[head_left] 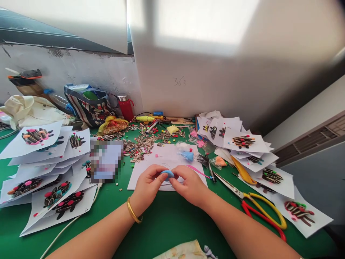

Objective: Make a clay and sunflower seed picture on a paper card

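Clay [168, 173], by its look a smooth, rounded, light-blue lump, is pinched between the fingertips of the bare left hand [149, 182] and the bare right hand [191, 184], above a white rectangular paper sheet [142, 166] whose drawn outline shows no seeds where visible, so it seems barely begun; stacked white paper sheets [50, 165] bearing striped-seed figures seem finished

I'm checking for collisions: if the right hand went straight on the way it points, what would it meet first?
The blue piece, which the right hand is touching. Just beyond it, probably the left hand, though depth is hard to judge here.
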A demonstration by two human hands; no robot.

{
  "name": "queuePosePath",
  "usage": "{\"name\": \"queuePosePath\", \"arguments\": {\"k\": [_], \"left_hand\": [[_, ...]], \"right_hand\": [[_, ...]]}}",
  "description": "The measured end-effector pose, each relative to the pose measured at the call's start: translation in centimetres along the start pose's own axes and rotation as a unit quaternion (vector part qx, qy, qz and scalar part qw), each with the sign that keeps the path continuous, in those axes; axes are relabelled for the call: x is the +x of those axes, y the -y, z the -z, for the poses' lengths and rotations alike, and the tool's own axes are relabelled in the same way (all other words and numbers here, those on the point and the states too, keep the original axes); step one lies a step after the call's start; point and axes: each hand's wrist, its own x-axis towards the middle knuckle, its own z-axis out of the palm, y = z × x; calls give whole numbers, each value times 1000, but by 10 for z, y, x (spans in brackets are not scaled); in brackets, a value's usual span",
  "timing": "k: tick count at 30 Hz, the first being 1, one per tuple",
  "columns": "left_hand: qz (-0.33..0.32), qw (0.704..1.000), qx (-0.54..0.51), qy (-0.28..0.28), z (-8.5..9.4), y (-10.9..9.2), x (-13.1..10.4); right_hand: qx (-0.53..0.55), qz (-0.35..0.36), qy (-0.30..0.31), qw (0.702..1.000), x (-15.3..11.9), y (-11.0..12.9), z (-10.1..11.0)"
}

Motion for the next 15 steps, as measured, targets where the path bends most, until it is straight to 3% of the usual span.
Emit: {"name": "queuePosePath", "arguments": {"k": [7, 11, 15], "left_hand": [[-21, 1000, 21, 11, 1, 2, 0], [-20, 1000, -3, -11, 1, 1, 0], [-56, 998, 26, -3, 1, 1, 0]], "right_hand": [[-32, 17, -17, 999, -2, -2, -1], [24, 10, 10, 1000, -1, 0, 2], [2, 15, 23, 1000, 0, -1, 2]]}}
